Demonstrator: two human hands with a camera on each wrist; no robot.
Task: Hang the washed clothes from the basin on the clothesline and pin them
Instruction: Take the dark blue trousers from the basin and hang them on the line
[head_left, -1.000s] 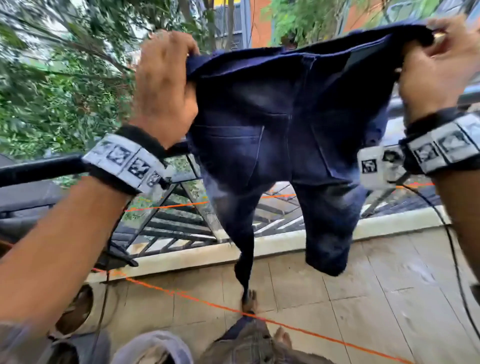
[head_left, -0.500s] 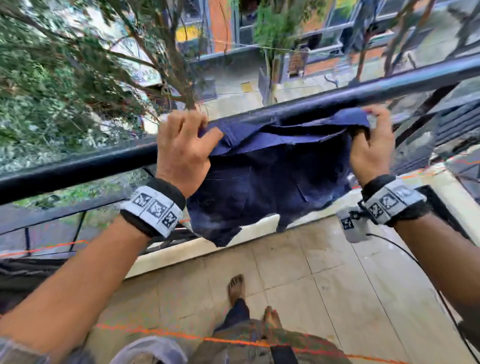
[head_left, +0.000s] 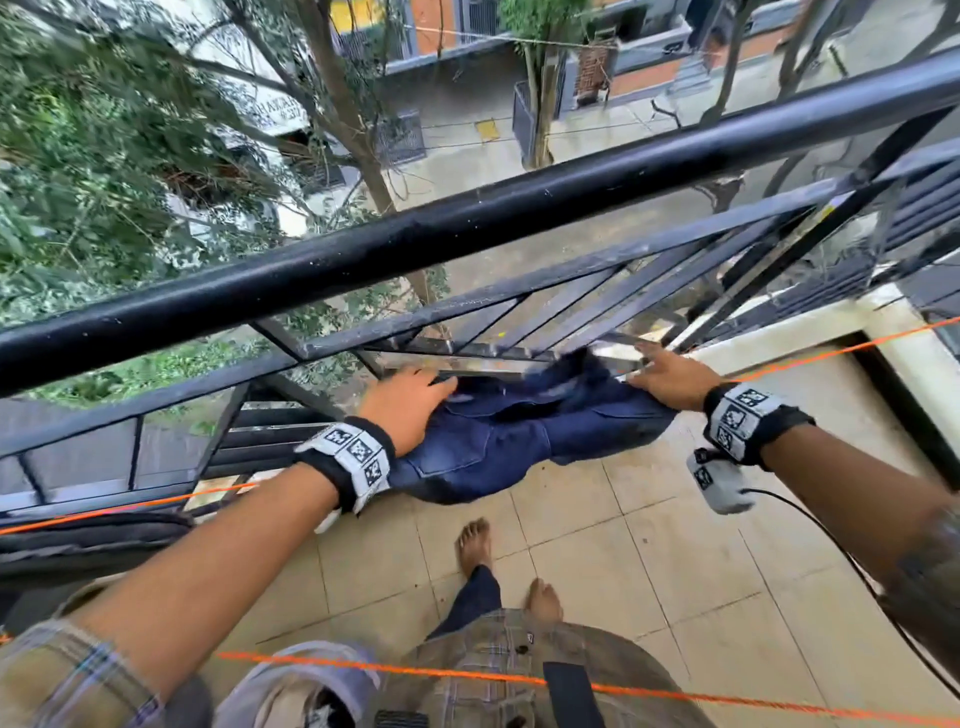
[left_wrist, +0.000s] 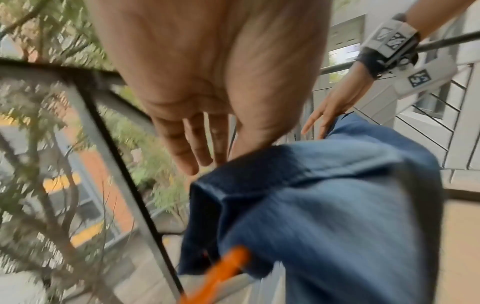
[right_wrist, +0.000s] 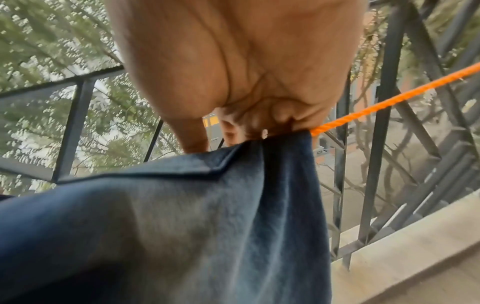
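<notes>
1. The jeans (head_left: 493, 447) hang folded over the orange clothesline (right_wrist: 389, 101), beside the balcony railing (head_left: 467, 228).
2. The left hand (head_left: 410, 410) and right hand (head_left: 670, 376) lie flat, fingers straight, on the fold.
3. Washed denim is probably heavy yet soft; grip the thick waistband.

Upper-floor balcony of a home, outdoors. Black metal railing (head_left: 467, 228) runs along the edge of a beige tiled floor (head_left: 649, 561), and an orange clothesline (right_wrist: 389, 102) is strung just inside it. Past the bars are trees (head_left: 104, 156), a street (head_left: 467, 150) down below and buildings (head_left: 649, 67) opposite, so a residential block.
</notes>
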